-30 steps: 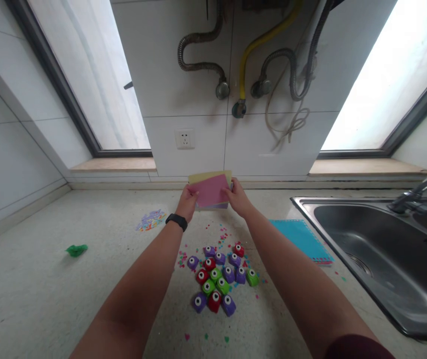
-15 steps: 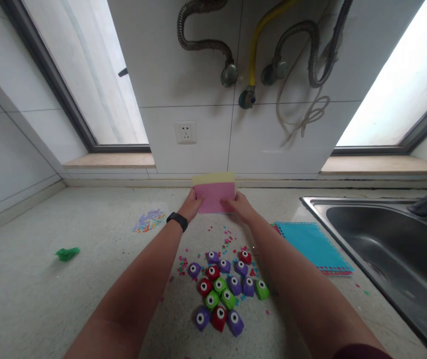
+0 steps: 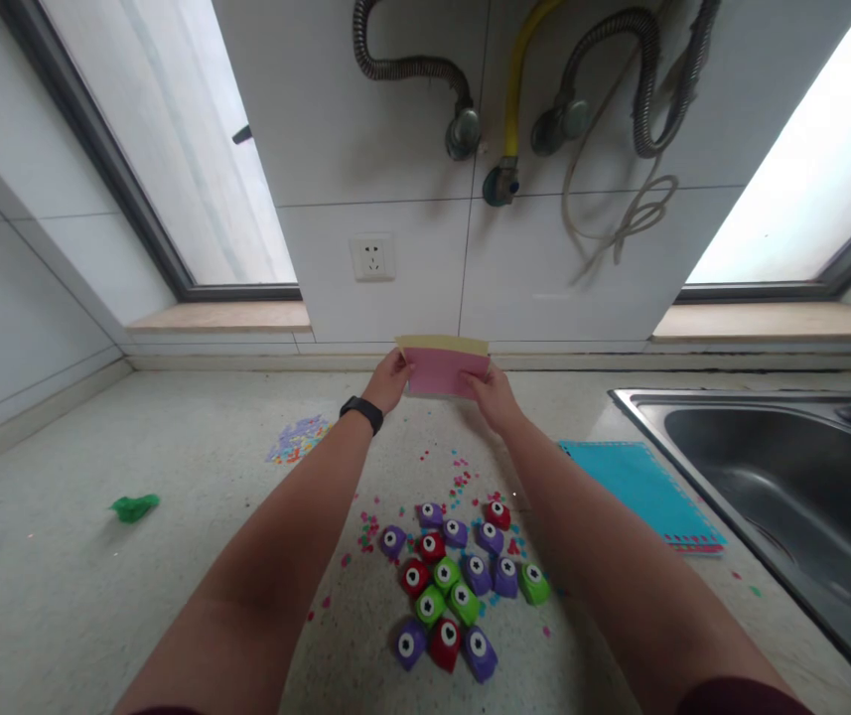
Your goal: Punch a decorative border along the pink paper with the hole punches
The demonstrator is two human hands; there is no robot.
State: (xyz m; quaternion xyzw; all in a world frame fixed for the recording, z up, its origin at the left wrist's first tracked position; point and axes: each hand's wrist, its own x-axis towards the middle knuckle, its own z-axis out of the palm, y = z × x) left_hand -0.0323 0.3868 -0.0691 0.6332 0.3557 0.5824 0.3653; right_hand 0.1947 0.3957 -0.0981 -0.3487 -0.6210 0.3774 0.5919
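Note:
Between my two hands, lifted near the wall, are a pink sheet of paper (image 3: 436, 371) and a yellow sheet (image 3: 444, 343) showing behind its upper edge. My left hand (image 3: 390, 379) pinches the left edge, and a black band circles that wrist. On the other edge, my right hand (image 3: 494, 393) is closed with the thumb over the pink face. Below the hands, on the counter, lies a cluster of purple, red and green craft punches (image 3: 447, 576). Small coloured paper cut-outs (image 3: 459, 479) are scattered around them.
A stack topped by a blue sheet (image 3: 634, 487) with punched edges lies beside the metal sink (image 3: 768, 467) on the right. On the left are a pile of lilac and coloured cut-outs (image 3: 298, 439) and a crumpled green piece (image 3: 134, 507). A socket (image 3: 372, 258) and hoses are on the wall.
Both hands have raised the pink and yellow sheets slightly and shifted them right in view. The camera view has also moved a little. The punches lie in the same arrangement.

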